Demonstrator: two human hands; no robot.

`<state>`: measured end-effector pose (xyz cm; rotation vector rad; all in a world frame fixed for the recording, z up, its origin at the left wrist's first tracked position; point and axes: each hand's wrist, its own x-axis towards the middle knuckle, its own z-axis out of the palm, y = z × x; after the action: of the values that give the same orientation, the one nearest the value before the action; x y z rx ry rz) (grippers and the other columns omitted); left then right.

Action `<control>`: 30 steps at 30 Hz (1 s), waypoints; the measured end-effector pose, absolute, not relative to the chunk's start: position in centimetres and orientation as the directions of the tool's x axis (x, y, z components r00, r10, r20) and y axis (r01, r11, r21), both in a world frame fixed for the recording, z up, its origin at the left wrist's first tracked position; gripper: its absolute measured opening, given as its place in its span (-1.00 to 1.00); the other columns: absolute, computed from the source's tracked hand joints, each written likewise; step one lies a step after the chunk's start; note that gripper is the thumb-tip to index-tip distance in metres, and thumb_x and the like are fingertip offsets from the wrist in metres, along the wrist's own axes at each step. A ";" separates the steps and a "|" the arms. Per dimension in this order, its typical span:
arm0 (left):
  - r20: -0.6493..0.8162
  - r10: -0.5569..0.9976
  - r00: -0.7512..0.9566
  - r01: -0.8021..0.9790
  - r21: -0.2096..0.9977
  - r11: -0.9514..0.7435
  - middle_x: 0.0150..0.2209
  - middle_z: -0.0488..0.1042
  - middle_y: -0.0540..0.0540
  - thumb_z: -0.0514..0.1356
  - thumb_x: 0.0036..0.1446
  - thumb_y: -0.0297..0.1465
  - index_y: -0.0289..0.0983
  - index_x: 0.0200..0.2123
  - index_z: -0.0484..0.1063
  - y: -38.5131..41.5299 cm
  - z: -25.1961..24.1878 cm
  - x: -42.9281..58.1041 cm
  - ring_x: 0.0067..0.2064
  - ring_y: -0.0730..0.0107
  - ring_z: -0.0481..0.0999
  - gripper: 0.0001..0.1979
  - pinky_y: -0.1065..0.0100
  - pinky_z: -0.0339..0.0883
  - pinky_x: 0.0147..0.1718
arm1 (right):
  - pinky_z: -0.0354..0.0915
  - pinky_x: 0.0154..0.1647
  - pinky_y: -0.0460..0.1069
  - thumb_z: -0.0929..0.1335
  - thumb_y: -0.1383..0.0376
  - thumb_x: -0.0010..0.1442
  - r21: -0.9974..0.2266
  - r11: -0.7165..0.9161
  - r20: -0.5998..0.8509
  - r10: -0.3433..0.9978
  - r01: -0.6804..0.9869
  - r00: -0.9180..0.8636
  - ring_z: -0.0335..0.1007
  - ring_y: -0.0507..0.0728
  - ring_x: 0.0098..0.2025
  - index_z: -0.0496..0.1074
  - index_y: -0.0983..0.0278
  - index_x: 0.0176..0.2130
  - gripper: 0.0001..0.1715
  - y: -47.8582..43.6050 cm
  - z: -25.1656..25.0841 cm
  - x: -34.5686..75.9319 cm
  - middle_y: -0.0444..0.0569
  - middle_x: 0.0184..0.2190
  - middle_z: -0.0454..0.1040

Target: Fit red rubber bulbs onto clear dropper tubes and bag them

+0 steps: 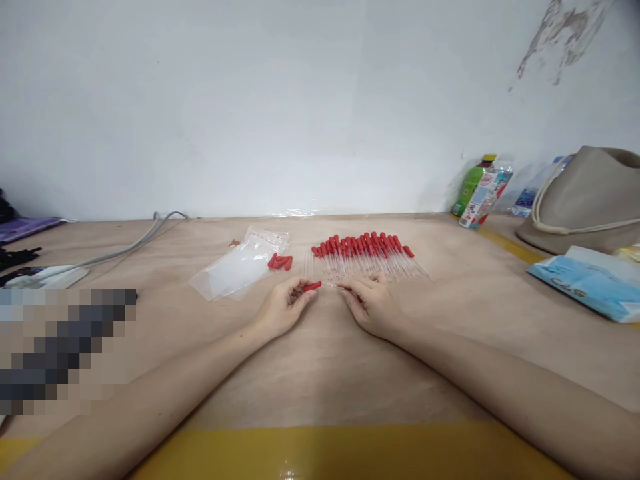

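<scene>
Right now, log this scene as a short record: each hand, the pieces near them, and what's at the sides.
Left hand: pinching a red bulb
Right hand: pinching a clear tube, its end toward the bulb
Join: cannot tell whether the tube is inside
Beyond hands: row of red-topped tubes; bare tubes to its left
Left of those: loose red bulbs, plastic bags
Far left: grey cable
Far right: hat, blue packet

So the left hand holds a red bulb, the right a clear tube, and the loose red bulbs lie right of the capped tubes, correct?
Not quite: the head view shows the loose red bulbs left of the capped tubes, not right. The rest stands.
</scene>
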<state>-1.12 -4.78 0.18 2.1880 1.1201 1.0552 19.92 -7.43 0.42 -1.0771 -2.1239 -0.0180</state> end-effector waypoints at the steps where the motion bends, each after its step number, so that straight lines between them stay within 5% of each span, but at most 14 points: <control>1: 0.423 0.826 0.373 0.458 0.690 -0.560 -0.28 0.49 -0.10 0.10 0.12 -0.29 -0.29 -0.20 0.39 -4.7 0.1 -1.1 -0.28 0.35 0.47 -0.76 0.32 0.37 -0.30 | -0.06 -0.18 0.01 0.13 0.33 0.24 -0.302 0.645 0.621 0.692 0.702 -0.369 0.34 0.05 -0.30 0.38 0.25 -0.15 -0.69 -7.5 0.5 19.9 -0.03 -0.28 0.49; 12: 0.438 0.826 0.355 0.418 0.717 -0.559 -0.36 0.49 -0.06 0.14 0.08 -0.25 -0.31 -0.28 0.42 -4.8 0.1 -0.8 -0.37 0.41 0.44 -0.76 0.39 0.33 -0.37 | -0.02 -0.22 0.00 0.20 0.30 0.20 -0.296 0.719 0.664 0.628 0.629 -0.405 0.24 -0.02 -0.49 0.41 0.27 -0.23 -0.77 -7.1 -0.1 19.9 -0.10 -0.43 0.48; 21: 0.491 0.765 0.416 0.399 0.658 -0.639 -0.35 0.51 -0.05 0.12 0.10 -0.30 -0.30 -0.28 0.44 -5.3 0.6 -0.9 -0.34 0.41 0.45 -0.79 0.42 0.32 -0.33 | -0.02 -0.22 0.01 0.25 0.31 0.18 -0.370 0.747 0.617 0.642 0.552 -0.454 0.32 -0.01 -0.46 0.45 0.21 -0.20 -0.78 -6.4 -0.2 20.4 -0.10 -0.38 0.52; 30: 0.385 0.733 0.561 0.470 0.581 -0.665 -0.39 0.49 0.00 0.08 0.14 -0.34 -0.26 -0.32 0.44 -5.8 1.0 -1.1 -0.39 0.46 0.44 -0.83 0.46 0.30 -0.37 | -0.09 -0.28 0.01 0.22 0.32 0.19 -0.158 0.794 0.574 0.557 0.587 -0.600 0.30 0.00 -0.48 0.48 0.21 -0.24 -0.74 -6.5 1.3 21.4 -0.08 -0.43 0.53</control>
<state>-1.06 -5.85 0.97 2.3830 0.9738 0.8633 21.36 -6.51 1.29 -0.8440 -2.3589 -0.0617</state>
